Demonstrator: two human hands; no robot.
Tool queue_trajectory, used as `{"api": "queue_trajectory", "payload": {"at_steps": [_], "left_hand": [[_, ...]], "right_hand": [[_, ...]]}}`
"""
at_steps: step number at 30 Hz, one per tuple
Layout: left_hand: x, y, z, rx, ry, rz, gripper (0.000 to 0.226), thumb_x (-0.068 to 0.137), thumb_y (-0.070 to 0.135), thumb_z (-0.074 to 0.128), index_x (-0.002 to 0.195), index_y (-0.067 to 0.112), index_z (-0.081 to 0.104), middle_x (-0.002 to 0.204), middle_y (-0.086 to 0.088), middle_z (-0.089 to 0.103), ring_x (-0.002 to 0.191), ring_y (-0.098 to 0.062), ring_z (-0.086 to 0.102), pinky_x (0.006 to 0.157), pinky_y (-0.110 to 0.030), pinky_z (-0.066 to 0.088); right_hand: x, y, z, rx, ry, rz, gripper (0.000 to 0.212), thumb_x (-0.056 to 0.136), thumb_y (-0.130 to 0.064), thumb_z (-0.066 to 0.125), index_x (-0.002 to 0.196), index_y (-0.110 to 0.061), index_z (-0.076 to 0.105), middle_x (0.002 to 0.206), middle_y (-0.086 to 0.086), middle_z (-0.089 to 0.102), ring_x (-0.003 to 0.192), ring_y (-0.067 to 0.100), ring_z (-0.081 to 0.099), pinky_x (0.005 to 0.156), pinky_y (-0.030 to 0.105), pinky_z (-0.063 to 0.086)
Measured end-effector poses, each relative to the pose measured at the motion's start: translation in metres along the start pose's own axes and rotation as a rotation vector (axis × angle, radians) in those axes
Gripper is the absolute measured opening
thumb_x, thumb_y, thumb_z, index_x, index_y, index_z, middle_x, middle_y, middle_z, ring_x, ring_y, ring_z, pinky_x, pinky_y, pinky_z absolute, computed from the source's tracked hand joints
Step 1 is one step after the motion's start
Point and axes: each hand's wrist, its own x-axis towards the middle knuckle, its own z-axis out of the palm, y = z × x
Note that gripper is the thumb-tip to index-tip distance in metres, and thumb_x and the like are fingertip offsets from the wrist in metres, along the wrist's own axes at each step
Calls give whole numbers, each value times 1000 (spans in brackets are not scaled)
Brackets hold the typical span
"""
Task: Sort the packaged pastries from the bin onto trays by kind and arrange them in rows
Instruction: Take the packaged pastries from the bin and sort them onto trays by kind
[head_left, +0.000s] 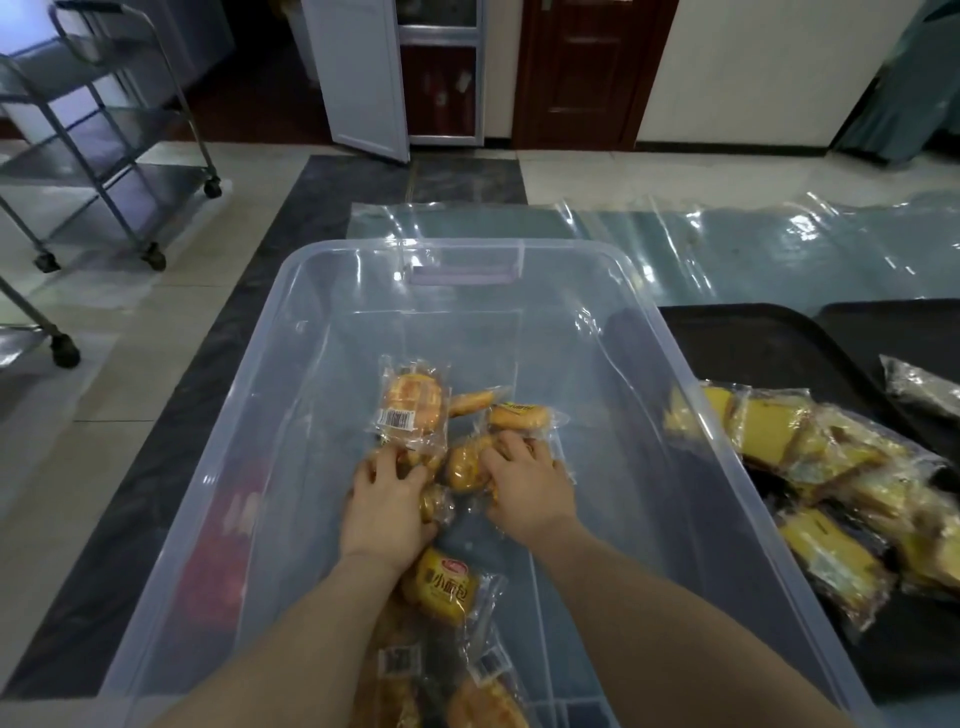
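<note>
A clear plastic bin stands in front of me with several packaged golden buns on its floor. My left hand reaches into the bin and grips a wrapped bun under its fingers. My right hand lies beside it, fingers curled onto another wrapped bun. A barcode-side pack leans just beyond the left hand. A yellow-labelled pack sits under my left wrist. On the black tray to the right lie several packaged yellow cake slices.
A second black tray at far right holds a dark wrapped pack. Clear plastic sheeting covers the floor beyond the bin. Metal wheeled racks stand at the left, and a cabinet and door are at the back.
</note>
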Motion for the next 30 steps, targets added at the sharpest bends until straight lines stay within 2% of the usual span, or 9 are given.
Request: {"api": "queue_trajectory", "payload": {"at_steps": [6,11,12,14,17,22,25,28,30], "left_hand": [[7,-2,-22,1,-56,45,41,80,36,66,119,29,54,140,-1,29,123,-29,39,99,-38,42],[7,0,-37,-13,-70,48,35,80,38,65,113,28,58,137,3,34,114,-25,46,92,-35,45],[6,1,-41,-6,-62,42,35,79,38,64,112,28,58,135,3,35,112,-25,47,90,-35,45],[5,3,-49,3,-47,38,38,78,40,65,113,29,58,133,3,36,111,-26,47,89,-37,45],[4,4,-64,-18,5,39,42,74,45,66,113,30,59,132,4,38,110,-27,48,88,-38,46],[7,14,-110,-112,143,59,38,69,47,68,103,32,60,128,6,38,101,-26,52,76,-33,44],[6,24,-146,-226,262,103,26,65,43,70,85,35,54,124,9,40,87,-18,47,67,-30,38],[3,32,-176,-340,376,178,19,66,35,73,73,29,56,123,8,42,87,-11,46,69,-27,37],[0,36,-194,-390,450,226,18,66,30,75,71,33,58,123,10,41,95,-7,42,77,-27,37]], "right_hand": [[-1,3,-7,-96,66,-73,51,83,-22,68,129,-24,47,149,2,25,133,34,27,100,49,41],[-1,8,-9,-21,131,7,48,83,-17,70,125,-27,49,158,1,-19,139,37,14,100,49,43],[2,7,-12,-8,86,48,50,84,-15,69,128,-26,48,158,4,-15,137,37,17,100,48,44],[6,6,-19,3,22,104,57,84,-16,70,134,-25,44,154,9,12,132,37,27,99,46,44],[9,5,-29,32,34,99,50,85,-17,66,131,-22,48,136,8,37,123,32,37,98,42,43],[7,3,-81,149,170,48,38,81,-24,65,118,-23,58,125,7,46,117,31,41,95,37,44],[2,-3,-123,214,208,19,34,76,-19,63,110,-22,59,119,6,47,110,31,47,94,32,44],[-11,-5,-164,283,192,-50,23,72,-20,69,88,-25,53,106,2,45,98,25,54,86,30,46],[-25,-1,-186,324,233,-103,28,71,-21,72,87,-27,50,110,0,44,98,20,51,83,28,45]]}}
